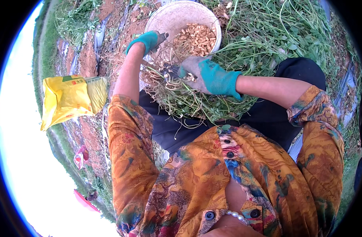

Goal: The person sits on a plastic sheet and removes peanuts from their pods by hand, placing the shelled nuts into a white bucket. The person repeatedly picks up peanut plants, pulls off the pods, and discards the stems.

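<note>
My left hand [150, 43], in a teal glove with a soiled grey palm, is at the near left rim of a whitish bucket [181, 10]. Thin brown roots hang by its fingers, but its grip is partly hidden. Peanuts in their shells [200, 38] lie in the bucket. My right hand [203, 74], gloved the same way, is closed among the roots of a bunch of peanut plants [195, 103] just below the bucket. A few pale pods [190, 77] show at its fingers. The bunch lies across my lap, its leafy stems under my right hand.
A large heap of green peanut plants [273, 32] lies to the right of the bucket. On the left, a yellow plastic sack [67, 96] rests on reddish soil [87, 62] with strips of plastic film [101, 35]. Farther off is a pink-red object [85, 201].
</note>
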`<state>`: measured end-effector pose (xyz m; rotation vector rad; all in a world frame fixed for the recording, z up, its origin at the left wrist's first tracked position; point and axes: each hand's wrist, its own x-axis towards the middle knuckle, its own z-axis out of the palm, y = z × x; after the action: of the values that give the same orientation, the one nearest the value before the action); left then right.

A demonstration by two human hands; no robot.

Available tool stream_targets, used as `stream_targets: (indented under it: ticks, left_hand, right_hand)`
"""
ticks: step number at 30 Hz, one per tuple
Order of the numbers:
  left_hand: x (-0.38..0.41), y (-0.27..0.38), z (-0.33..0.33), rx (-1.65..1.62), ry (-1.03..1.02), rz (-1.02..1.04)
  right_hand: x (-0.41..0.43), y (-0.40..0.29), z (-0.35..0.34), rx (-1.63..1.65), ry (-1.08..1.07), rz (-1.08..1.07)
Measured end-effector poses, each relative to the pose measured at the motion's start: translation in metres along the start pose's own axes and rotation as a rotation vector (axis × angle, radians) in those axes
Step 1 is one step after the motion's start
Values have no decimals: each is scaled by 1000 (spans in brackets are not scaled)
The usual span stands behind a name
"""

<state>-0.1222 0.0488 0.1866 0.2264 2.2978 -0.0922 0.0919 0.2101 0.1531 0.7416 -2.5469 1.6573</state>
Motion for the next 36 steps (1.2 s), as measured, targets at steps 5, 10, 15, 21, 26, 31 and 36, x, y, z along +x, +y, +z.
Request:
stream_targets:
  ticks: [5, 10, 15, 21, 26, 31, 36]
  left_hand:
    - [32, -17, 20, -73, -86, 161]
    - [3, -12, 16, -782, -13, 341]
    - [-32, -8, 14, -964, 110, 586]
    - [-68, 18, 22, -1073, 225, 548]
    - [-64, 18, 32, -1346, 331, 542]
    - [-78, 4, 31, -1190, 349, 668]
    - [-153, 0, 54, -503, 268, 666]
  right_hand:
    - [0, -5, -3, -6, -32, 44]
    - [1, -2, -7, 25, -73, 79]
    - [0, -5, -10, 42, -74, 76]
    - [2, -2, -9, 56, -32, 63]
    - [1, -4, -6, 35, -39, 72]
    - [1, 0, -15, 44, -29, 85]
    - [-5, 0, -35, -89, -208, 282]
